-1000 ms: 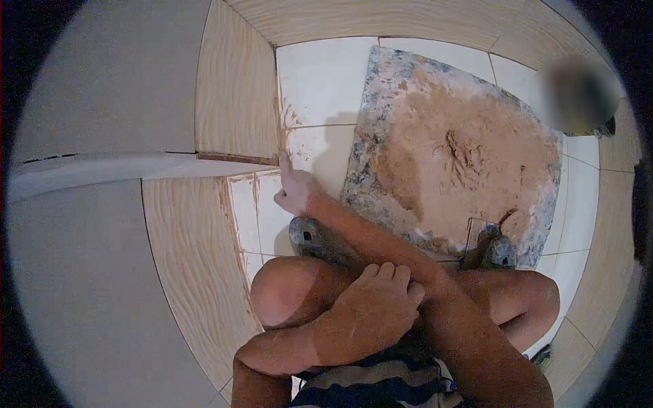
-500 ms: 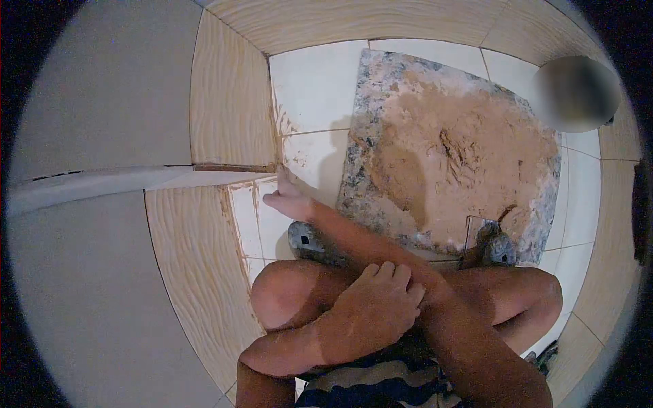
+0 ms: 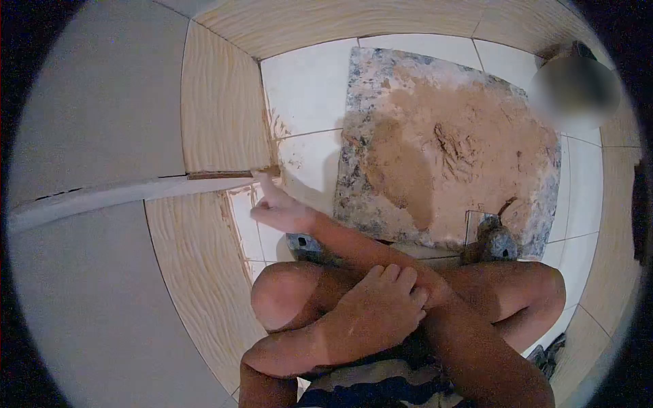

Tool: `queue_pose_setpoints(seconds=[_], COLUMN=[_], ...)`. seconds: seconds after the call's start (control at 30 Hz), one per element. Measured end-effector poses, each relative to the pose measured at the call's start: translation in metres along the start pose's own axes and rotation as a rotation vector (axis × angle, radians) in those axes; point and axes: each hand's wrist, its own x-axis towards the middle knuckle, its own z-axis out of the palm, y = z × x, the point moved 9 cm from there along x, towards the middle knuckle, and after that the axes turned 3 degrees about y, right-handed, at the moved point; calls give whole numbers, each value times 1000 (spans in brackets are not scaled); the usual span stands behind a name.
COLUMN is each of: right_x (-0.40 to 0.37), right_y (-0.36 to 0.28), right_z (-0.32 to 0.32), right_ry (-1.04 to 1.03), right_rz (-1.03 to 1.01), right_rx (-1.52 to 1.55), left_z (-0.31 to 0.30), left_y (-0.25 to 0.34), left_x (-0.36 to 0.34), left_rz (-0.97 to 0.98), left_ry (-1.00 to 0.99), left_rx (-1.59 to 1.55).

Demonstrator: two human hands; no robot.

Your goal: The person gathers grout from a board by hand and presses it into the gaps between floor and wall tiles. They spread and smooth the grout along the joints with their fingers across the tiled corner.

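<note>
I'm pressing my right hand [image 3: 275, 207] toward the joint [image 3: 228, 175] between two beige tiles [image 3: 224, 115], forefinger out, other fingers curled, holding nothing. My left hand [image 3: 371, 316] is resting empty over the right forearm. I'm judging that a light, steady fingertip along the seam is serving best, keeping smears off the faces. The grout [image 3: 469, 149] is lying on the slab [image 3: 367, 75], near on the floor [image 3: 306, 81].
</note>
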Motion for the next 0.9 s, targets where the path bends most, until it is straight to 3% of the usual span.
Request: queue_pose_setpoints(seconds=[0.07,0.2,0.27,0.3,0.37,0.53,0.6,0.7,0.77,0.8,0.87,0.9], right_x=[4,10,15,17,20,-2,-16,-12,0,0,-11,-11], right_y=[-1,36,30,29,32,3,6,24,31,24,26,32], right_z=[-22,-35,-31,-25,-13,-4,-3,8,-17,-19,-48,-44], right_ry=[100,295,303,301,273,37,-45,-168,65,63,354,356], right_rz=[-121,-26,36,37,117,114,147,-9,45,42,232,233], right_rx=[205,265,-146,-147,-437,-539,-621,-633,-309,-309,-158,-159], left_z=[-1,-2,-6,-9,-14,-9,-5,-4,1,2,0,-1], left_y=[-1,-5,-8,-11,-12,-9,2,4,-2,-4,-4,-3], left_x=[-1,-1,-2,-3,-4,-3,-3,-3,-5,-5,-5,-4], left_rz=[-7,-17,-43,-70,-73,-66,28,38,26,13,11,13], left_ry=[-4,36,41,48,71,21,51,37,28,22,29,34], left_rx=[23,43,54,68,71,80,21,15,33,44,42,38])
